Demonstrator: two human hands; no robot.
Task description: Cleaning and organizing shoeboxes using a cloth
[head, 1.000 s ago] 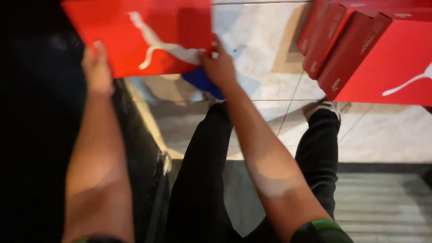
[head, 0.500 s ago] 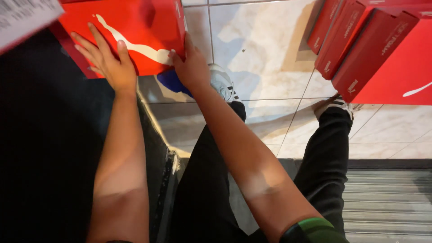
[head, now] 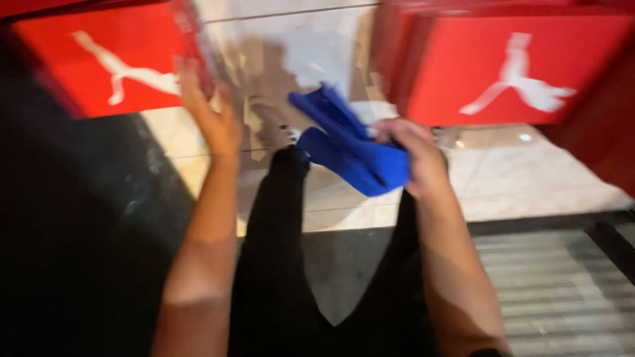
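The right hand [head: 413,155] grips a blue cloth [head: 354,152] tightly while the left hand [head: 211,116], fingers spread, touches a red box [head: 112,66], wiping apparently unfinished.

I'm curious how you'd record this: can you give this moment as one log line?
right hand: grips blue cloth | left hand: open, by left red box | right red box: beyond the cloth | tile floor

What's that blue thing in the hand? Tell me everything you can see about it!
The bright blue soft cloth looks like fabric, crumpled and folded into loose lobes, one flap sticking up toward the upper left. The picture is blurred, so its weave and exact shape are unclear. The right hand grips its right end with curled fingers, holding it in the air above the pale tiled floor and the person's black trousers. Nothing else touches it.
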